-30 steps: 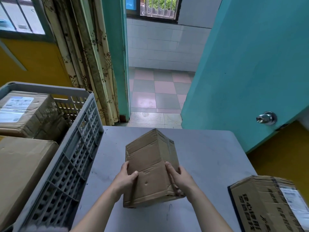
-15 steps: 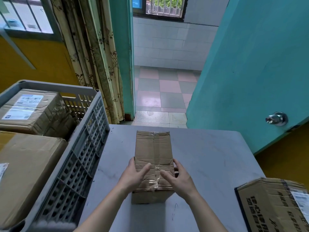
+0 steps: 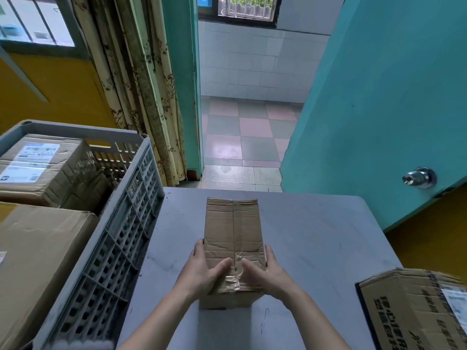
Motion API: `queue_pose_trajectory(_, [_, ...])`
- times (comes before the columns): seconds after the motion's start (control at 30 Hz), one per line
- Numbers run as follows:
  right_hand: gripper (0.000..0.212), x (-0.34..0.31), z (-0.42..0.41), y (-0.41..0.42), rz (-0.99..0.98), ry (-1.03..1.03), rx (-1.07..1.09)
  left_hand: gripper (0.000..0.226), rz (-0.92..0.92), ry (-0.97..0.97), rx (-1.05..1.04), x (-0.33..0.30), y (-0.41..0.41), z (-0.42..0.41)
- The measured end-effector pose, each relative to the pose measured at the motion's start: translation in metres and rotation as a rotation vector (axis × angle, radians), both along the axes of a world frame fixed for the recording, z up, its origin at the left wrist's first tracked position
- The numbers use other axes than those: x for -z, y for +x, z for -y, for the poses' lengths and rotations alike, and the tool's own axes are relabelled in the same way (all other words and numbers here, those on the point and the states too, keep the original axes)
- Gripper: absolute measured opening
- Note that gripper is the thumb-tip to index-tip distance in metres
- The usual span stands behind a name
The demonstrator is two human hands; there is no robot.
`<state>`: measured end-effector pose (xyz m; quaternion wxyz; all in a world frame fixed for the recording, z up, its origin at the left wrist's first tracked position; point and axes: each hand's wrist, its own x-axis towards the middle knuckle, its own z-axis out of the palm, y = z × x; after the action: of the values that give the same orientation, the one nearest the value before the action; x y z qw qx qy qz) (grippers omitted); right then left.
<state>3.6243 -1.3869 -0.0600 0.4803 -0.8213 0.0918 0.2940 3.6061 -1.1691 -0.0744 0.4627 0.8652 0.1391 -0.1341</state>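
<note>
A yellow-walled room is shown, with a teal door [image 3: 391,97] stood open onto a floor [image 3: 242,142] tiled in pink and grey squares. A metal knob [image 3: 419,177] is fitted to the door, and a flowered curtain [image 3: 131,84] is hung left of the doorway.

In front, a grey table [image 3: 316,236] is set. On its middle a box [image 3: 233,223] is laid flat, with its long side running away from the person and its taped seam turned up. The near end of the box is gripped from both sides. The left hand [image 3: 204,271] is set against the left face with its thumb laid over the top. The right hand [image 3: 267,271] is set against the right face in the same way, thumb on the top. Both thumbs are placed near the crumpled tape [image 3: 233,279], close to each other but apart. Whether the near end is raised off the table cannot be told.

At the table's left edge a grey crate [image 3: 121,248] is placed. Two cartons are held in it: a labelled carton [image 3: 38,170] at the far end and a plain carton [image 3: 38,261] nearer. At the table's near right corner a printed carton [image 3: 409,317] is seen, well apart from the box and cut off by the frame.
</note>
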Motion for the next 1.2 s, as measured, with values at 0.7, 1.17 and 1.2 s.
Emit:
queue_pose_trajectory(0.7, [0.090, -0.001, -0.016, 0.072, -0.014, 0.008, 0.054, 0.078, -0.144, 0.003, -0.090, -0.002, 0.073, -0.005])
queue_pose_trajectory(1.17, [0.080, -0.009, -0.023, 0.124, -0.060, -0.127, 0.048, 0.097, -0.269, 0.221, -0.035, -0.004, 0.117, -0.010])
queue_pose_trajectory(1.2, [0.069, -0.010, -0.023, 0.123, -0.078, -0.099, 0.069, 0.096, -0.261, 0.227, -0.036, -0.003, 0.116, -0.009])
